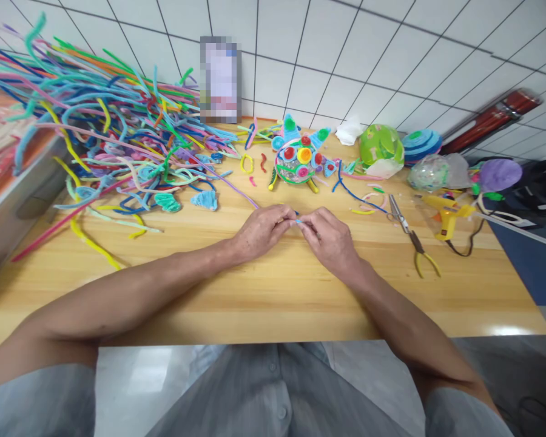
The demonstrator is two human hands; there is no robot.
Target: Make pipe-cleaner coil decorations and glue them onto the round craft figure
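Observation:
Just in front of my body, my left hand (267, 230) and my right hand (328, 238) meet with fingertips pinched together. Between them shows a short bit of light blue pipe cleaner (298, 221), mostly hidden by the fingers. Beyond the hands stands a decorated figure (295, 164) with blue horns, coiled red and yellow discs and yellow-tipped feet. Small pipe cleaner loops and scraps lie around it, among them a yellow loop (246, 163) and a red piece (263, 162). A dark blue pipe cleaner (359, 195) curves to its right.
A big tangled heap of coloured pipe cleaners (131, 127) fills the left, beside a bin (25, 209). To the right lie scissors (398, 212), yellow-handled pliers (424, 258) and a yellow glue gun (448, 215) with its cord. Green and clear balls (380, 149) stand by the tiled wall.

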